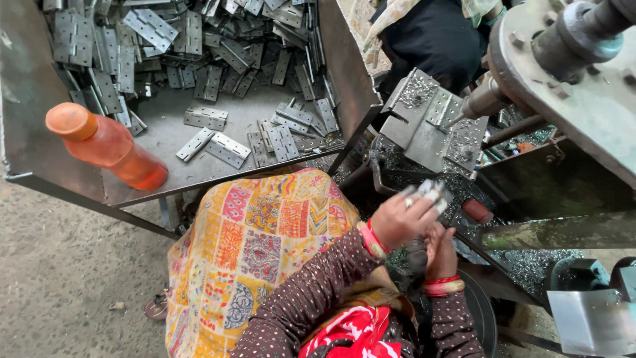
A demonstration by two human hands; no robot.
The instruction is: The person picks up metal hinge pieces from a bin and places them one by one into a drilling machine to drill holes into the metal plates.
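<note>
Nearest, a patchwork cloth (255,255) is lying over the person's lap, just below the tray (26,99). Right of the tray's near corner, the left hand (397,219) is gripping a small stack of metal hinges (430,192), fingers closed round it. The right hand (440,252) is sitting just under it, touching; its grip cannot be told. An orange bottle (106,146) is lying on the tray's near edge. Farther in, loose hinges (199,40) are piling up. A drill press (483,99) is standing right of the tray.
</note>
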